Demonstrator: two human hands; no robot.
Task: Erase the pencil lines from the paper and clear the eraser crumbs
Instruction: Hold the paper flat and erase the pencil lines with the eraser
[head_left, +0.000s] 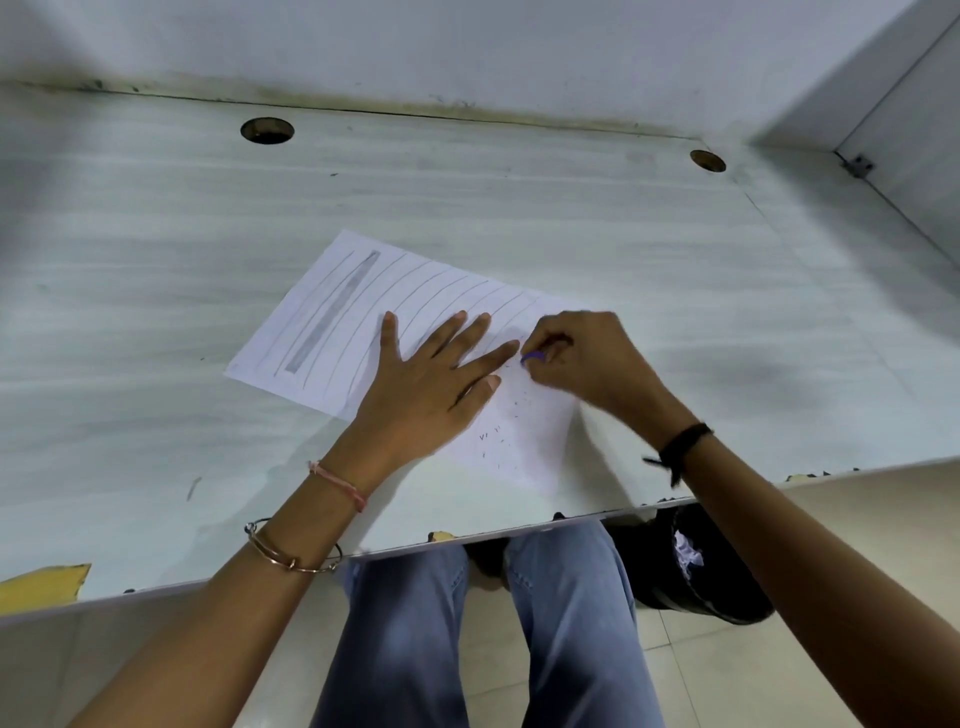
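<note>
My left hand (426, 384) lies flat with fingers spread on the paper (332, 322); my right hand (582, 358) pinches the purple eraser (533, 357) beside dark crumbs (498, 441).

A single head-worn wide-angle view is provided, directed forward and steeply down at close range. The desk (156, 260) fills the upper frame; the floor (727, 675) is seen lower right.

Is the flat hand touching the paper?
Touching. The head view shows the left hand lying flat with its fingers spread on the paper, no gap beneath the palm.
</note>
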